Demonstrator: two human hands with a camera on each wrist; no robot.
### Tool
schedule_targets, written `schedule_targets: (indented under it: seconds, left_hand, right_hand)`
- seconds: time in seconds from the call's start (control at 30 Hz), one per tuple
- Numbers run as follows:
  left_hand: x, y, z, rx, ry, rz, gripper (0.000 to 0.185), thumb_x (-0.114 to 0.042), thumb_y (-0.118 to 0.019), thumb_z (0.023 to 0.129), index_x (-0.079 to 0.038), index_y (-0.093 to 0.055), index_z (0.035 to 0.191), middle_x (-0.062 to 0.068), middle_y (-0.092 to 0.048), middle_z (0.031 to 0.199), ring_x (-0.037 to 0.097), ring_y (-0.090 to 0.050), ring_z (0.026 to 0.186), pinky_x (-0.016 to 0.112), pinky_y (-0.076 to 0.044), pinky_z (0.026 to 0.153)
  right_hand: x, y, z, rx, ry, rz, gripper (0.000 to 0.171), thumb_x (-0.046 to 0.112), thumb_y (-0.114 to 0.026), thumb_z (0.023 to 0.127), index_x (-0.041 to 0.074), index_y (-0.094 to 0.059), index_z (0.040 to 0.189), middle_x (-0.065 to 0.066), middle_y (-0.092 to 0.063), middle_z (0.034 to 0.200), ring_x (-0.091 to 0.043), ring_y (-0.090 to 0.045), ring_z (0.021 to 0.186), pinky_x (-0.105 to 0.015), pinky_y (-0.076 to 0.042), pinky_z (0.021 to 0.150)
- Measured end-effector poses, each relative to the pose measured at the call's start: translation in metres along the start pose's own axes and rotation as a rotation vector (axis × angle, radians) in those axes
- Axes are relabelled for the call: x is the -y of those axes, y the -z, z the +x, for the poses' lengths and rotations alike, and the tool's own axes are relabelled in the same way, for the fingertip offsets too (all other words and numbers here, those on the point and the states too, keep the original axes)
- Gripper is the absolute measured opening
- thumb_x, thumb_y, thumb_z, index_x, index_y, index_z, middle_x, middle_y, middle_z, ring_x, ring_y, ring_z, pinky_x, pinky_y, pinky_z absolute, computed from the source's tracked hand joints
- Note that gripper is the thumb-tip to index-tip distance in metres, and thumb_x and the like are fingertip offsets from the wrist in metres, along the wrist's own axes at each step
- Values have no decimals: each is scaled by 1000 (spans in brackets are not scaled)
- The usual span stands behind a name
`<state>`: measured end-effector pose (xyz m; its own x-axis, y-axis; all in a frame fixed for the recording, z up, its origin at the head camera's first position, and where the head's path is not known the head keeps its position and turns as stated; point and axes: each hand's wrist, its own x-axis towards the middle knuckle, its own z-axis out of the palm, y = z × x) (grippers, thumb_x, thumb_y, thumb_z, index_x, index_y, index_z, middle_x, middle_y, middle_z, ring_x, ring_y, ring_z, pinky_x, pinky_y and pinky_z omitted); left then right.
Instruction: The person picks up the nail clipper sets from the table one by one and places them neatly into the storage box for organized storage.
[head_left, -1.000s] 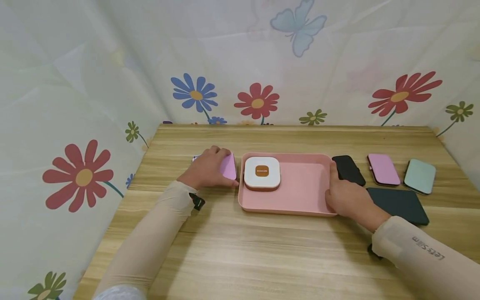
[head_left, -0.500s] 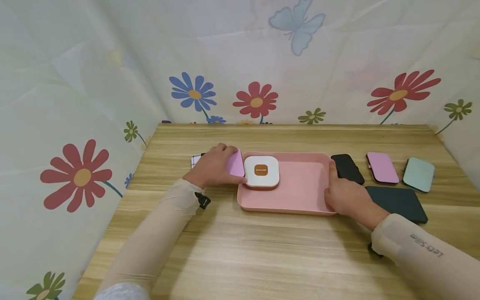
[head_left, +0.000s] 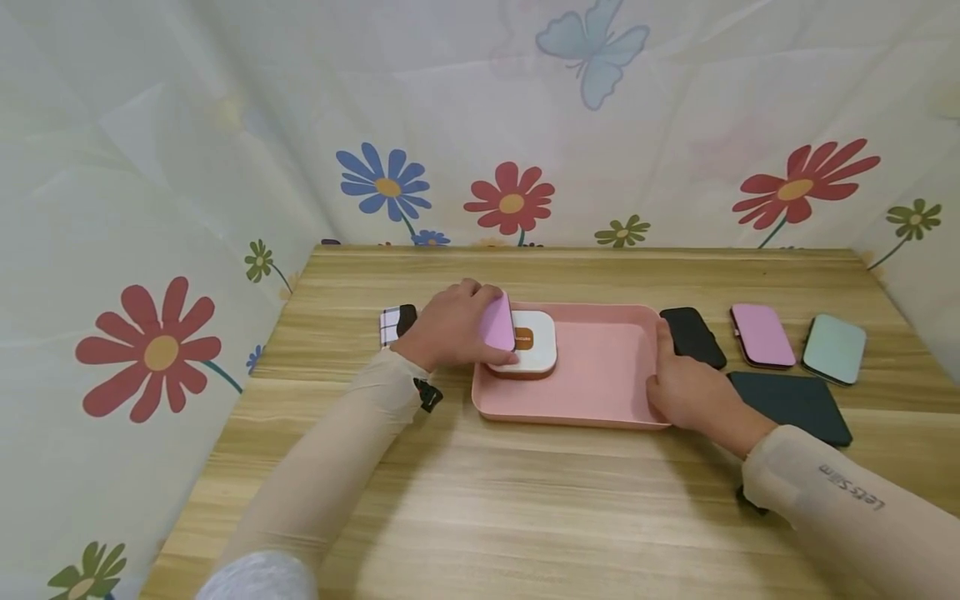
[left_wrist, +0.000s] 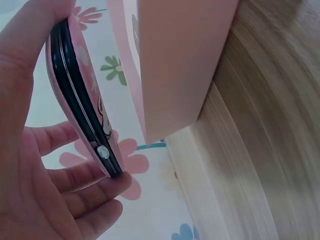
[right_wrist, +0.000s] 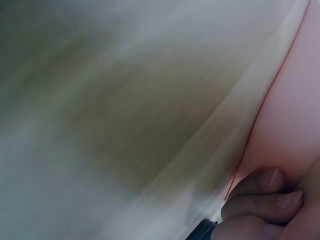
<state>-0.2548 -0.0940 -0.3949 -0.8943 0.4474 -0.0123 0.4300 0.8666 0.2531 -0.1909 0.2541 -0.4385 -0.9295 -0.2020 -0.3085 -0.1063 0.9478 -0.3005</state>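
Note:
My left hand (head_left: 450,327) holds a pink case (head_left: 498,323) by its edges, between thumb and fingers. In the left wrist view this case (left_wrist: 82,95) has a black metal rim and a silver clasp. It is raised above the left end of a pink tray (head_left: 600,375), overlapping a white-topped box (head_left: 537,342) that sits inside the tray. Part of the box's brown label is hidden. My right hand (head_left: 693,396) grips the tray's right end, the index finger along the rim. In the right wrist view its curled fingers (right_wrist: 265,205) lie against the tray's wall.
To the tray's right lie a black case (head_left: 692,337), a pink-purple case (head_left: 762,335), a mint case (head_left: 834,348) and a larger dark flat case (head_left: 795,408). A plaid and black case (head_left: 396,323) lies left of the tray. Flowered cloth (head_left: 420,100) stands behind the wooden table (head_left: 480,508).
My left hand has carried the pink case rightward, from beside the tray to over the white-topped box. The plaid case is more exposed. My right hand stays on the tray.

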Motion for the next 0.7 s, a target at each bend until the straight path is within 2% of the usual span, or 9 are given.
schedule_targets:
  seconds: [0.3, 0.7]
  left_hand:
    - [-10, -6, 8, 18, -35, -10, 105, -80, -72, 63, -25, -45, 148, 4, -51, 133, 19, -52, 105, 37, -53, 85]
    - [-29, -4, 15, -5, -42, 26, 106, -83, -70, 62, -26, -45, 148, 2, -52, 133, 16, -53, 104, 33, -55, 84]
  right_hand:
    - [1, 0, 0, -6, 1, -13, 88, 23, -38, 98, -2, 27, 152, -3, -51, 54, -17, -42, 41, -29, -25, 41]
    - [2, 1, 1, -24, 20, -62, 86, 23, -36, 98, -5, 25, 152, -2, -51, 52, -16, -41, 40, -29, -24, 41]
